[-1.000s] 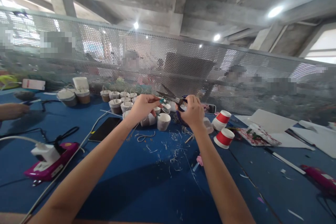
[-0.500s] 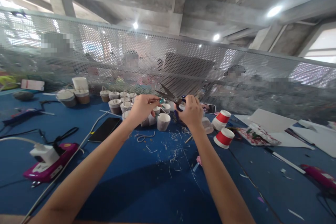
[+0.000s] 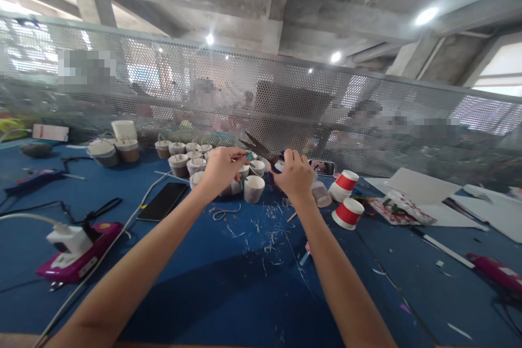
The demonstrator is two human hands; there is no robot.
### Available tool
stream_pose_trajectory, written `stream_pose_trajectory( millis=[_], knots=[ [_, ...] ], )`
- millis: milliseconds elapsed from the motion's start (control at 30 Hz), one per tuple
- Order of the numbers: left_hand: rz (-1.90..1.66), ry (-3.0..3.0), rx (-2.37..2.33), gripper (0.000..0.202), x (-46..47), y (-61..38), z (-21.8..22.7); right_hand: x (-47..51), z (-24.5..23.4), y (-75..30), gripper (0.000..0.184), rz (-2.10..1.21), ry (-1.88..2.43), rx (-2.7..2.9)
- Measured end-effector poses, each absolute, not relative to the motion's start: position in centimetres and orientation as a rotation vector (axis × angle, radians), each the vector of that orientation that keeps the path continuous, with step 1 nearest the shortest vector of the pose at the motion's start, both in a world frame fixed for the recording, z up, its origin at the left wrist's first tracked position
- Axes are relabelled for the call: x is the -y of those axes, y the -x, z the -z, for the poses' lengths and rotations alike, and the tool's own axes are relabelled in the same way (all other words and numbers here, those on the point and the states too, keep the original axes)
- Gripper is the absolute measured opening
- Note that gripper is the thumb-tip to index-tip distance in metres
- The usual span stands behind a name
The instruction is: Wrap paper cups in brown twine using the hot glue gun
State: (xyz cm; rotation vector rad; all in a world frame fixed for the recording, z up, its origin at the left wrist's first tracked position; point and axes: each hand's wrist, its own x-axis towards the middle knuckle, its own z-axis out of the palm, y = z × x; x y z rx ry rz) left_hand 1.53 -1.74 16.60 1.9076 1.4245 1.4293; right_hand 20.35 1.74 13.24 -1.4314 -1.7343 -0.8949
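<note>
Out over the middle of the table, my left hand is pinched shut on a small teal piece, too small to name exactly. My right hand grips the handles of dark-bladed scissors. Their blades are slightly parted and point left, close to the teal piece; whether they touch it I cannot tell. Below the hands stands a small whitish cup. Several little cups with string handles cluster behind and left of my left hand, which partly hides some.
Red-and-white paper cups stand right of my right arm. A black phone, a purple power strip and a white cable lie left. Thin scraps litter the middle. A glue gun lies right; a perforated metal screen rises behind.
The scissor blades have come a little closer together and shifted slightly left. My right hand has moved a touch left; my left hand stays nearly in place with the teal piece.
</note>
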Motion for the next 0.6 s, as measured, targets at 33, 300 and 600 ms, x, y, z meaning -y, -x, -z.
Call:
stream_pose_trajectory(
  millis=[33, 300, 600],
  knots=[
    [-1.436, -1.918, -1.429, 0.017, 1.71, -1.5, -16.56, -1.7, -13.24, -20.29, 0.038, 0.893, 1.441, 1.731],
    [-1.443, -1.946, -1.428, 0.017, 1.6, -1.43, -16.42, -1.73, -12.92, -20.08, 0.037, 0.808, 1.48, 1.778],
    [-1.445, -1.947, -1.406, 0.022, 1.51, -1.35, -16.34, -1.65, -12.95, -19.86, 0.038, 0.746, 1.546, 1.818]
  ],
)
